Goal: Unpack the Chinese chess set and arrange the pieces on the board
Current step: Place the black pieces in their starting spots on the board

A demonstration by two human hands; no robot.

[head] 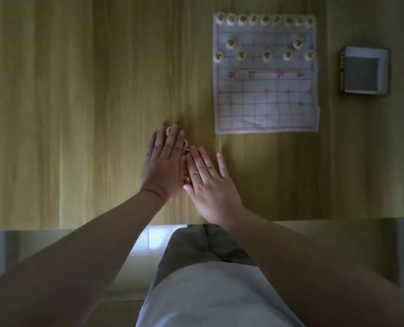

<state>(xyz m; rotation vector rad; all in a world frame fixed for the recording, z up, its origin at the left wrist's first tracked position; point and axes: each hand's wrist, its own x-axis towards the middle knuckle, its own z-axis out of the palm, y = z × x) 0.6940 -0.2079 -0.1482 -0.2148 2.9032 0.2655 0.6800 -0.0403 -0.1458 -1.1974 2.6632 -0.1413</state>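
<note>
A paper chess board (pixel 267 109) lies on the wooden table at the right. Red-marked pieces (pixel 265 20) fill its far row, with two more (pixel 231 43) behind a row of several others (pixel 267 55). The near half of the board is bare. Left of the board, a cluster of black-marked pieces (pixel 185 149) lies on the table. My left hand (pixel 164 166) and my right hand (pixel 210 180) lie flat with straight fingers on either side of the cluster, covering most of it.
An open grey box (pixel 364 70) stands right of the board. The table's near edge (pixel 314 220) runs just behind my wrists. Bare wood stretches to the left of my hands.
</note>
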